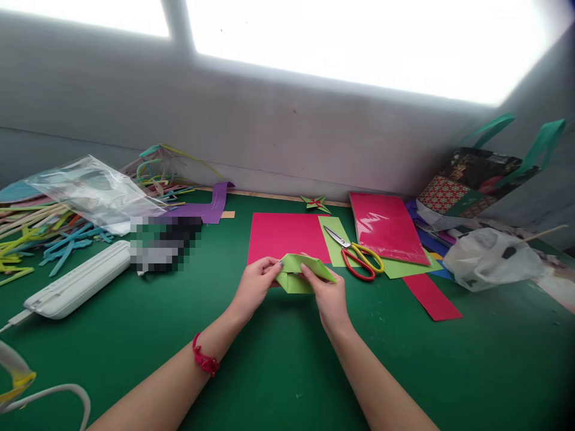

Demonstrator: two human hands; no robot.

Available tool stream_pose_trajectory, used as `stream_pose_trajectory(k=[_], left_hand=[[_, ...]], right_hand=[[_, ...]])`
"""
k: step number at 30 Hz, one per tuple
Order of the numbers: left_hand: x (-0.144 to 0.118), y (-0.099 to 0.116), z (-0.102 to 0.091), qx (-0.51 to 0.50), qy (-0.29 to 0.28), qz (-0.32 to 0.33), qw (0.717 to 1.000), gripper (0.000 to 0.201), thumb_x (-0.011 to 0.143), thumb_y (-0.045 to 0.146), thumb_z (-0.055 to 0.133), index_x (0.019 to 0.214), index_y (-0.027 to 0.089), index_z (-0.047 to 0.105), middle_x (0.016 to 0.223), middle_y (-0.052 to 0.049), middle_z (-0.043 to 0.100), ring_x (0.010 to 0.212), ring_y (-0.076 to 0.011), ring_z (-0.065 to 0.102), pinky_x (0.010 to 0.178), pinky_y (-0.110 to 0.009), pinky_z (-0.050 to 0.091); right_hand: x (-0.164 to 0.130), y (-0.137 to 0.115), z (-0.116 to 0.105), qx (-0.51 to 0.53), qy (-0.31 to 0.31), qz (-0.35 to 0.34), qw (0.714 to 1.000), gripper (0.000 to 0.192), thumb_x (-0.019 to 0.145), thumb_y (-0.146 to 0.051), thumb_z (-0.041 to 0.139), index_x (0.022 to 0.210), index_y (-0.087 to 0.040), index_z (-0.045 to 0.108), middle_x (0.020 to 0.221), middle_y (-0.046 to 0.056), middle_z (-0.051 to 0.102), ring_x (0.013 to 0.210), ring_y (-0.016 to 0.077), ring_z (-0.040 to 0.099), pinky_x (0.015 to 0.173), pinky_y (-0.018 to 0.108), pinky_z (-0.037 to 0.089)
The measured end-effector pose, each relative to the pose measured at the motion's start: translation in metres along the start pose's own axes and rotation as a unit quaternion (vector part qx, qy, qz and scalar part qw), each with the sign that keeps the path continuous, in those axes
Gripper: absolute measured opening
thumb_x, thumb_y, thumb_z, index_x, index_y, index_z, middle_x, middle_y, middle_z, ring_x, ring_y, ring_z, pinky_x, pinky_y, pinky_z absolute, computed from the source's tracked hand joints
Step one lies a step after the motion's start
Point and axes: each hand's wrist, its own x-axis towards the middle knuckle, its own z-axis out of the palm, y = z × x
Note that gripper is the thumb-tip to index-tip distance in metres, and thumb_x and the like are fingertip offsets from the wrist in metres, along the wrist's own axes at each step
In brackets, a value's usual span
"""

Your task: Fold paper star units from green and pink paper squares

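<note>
Both hands hold a folded piece of light green paper (300, 284) just above the green table. My left hand (255, 284) pinches its left end between thumb and fingers. At the right end, my right hand (330, 296) grips it, with the thumb on the fold and the fingers partly hidden behind the paper. A raised flap and an opening show along the paper's middle. Behind it lies a red sheet (287, 236). Scissors (359, 257) with red and yellow handles rest right of my hands, partly over a green paper strip (331, 230).
A red and green paper star (315, 203) lies near the wall. On the right are a packet of red paper (386, 227), a red strip (433, 297), a plastic bag (489, 257) and a patterned bag (467, 185). Left stand a white power strip (81, 281) and coloured paper strips (27, 239).
</note>
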Motion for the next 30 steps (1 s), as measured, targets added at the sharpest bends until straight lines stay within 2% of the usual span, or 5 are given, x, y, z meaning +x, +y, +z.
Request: stream_pose_trajectory(k=[6, 10, 16, 21, 30], left_hand=[[0.0, -0.001, -0.001, -0.003, 0.014, 0.005, 1.0, 0.024, 0.071, 0.039, 0.056, 0.076, 0.016, 0.059, 0.069, -0.001, 0.063, 0.069, -0.0162, 0.06, 0.068, -0.029, 0.049], [0.001, 0.0, -0.003, -0.007, 0.011, 0.008, 1.0, 0.023, 0.071, 0.038, 0.057, 0.077, 0.015, 0.058, 0.071, -0.001, 0.062, 0.07, -0.0156, 0.058, 0.068, -0.029, 0.048], [-0.002, 0.004, 0.0, -0.021, -0.021, -0.013, 0.999, 0.023, 0.069, 0.038, 0.059, 0.074, 0.015, 0.058, 0.065, 0.001, 0.06, 0.065, -0.0143, 0.058, 0.065, -0.028, 0.048], [-0.002, 0.002, 0.002, -0.016, -0.032, -0.009, 0.999, 0.023, 0.07, 0.037, 0.058, 0.076, 0.015, 0.057, 0.068, 0.0, 0.061, 0.067, -0.0147, 0.058, 0.066, -0.029, 0.049], [-0.004, 0.008, 0.001, -0.025, -0.038, -0.005, 0.999, 0.025, 0.071, 0.037, 0.058, 0.082, 0.015, 0.06, 0.076, -0.003, 0.064, 0.074, -0.0171, 0.06, 0.069, -0.03, 0.048]], right_hand=[[-0.005, -0.001, -0.004, -0.185, -0.009, -0.156, 0.97, 0.027, 0.079, -0.026, 0.05, 0.104, -0.025, 0.061, 0.104, 0.0, 0.063, 0.103, 0.0229, 0.053, 0.092, 0.039, 0.041], [-0.004, -0.001, -0.006, -0.265, -0.095, -0.273, 0.92, 0.03, 0.082, -0.02, 0.046, 0.107, -0.029, 0.059, 0.113, -0.002, 0.057, 0.108, 0.0194, 0.051, 0.098, 0.039, 0.035], [-0.004, -0.001, 0.0, -0.226, -0.055, -0.176, 0.957, 0.04, 0.077, -0.029, 0.053, 0.117, -0.028, 0.051, 0.107, 0.0, 0.061, 0.097, 0.0205, 0.058, 0.081, 0.032, 0.049], [-0.004, 0.001, -0.001, -0.253, -0.033, -0.188, 0.948, 0.029, 0.08, -0.029, 0.048, 0.108, -0.028, 0.058, 0.105, 0.0, 0.063, 0.097, 0.0198, 0.057, 0.08, 0.031, 0.049], [0.003, 0.003, -0.01, -0.409, -0.107, -0.378, 0.824, 0.037, 0.084, -0.014, 0.04, 0.117, -0.029, 0.05, 0.123, -0.001, 0.049, 0.119, 0.0187, 0.038, 0.099, 0.039, 0.031]])
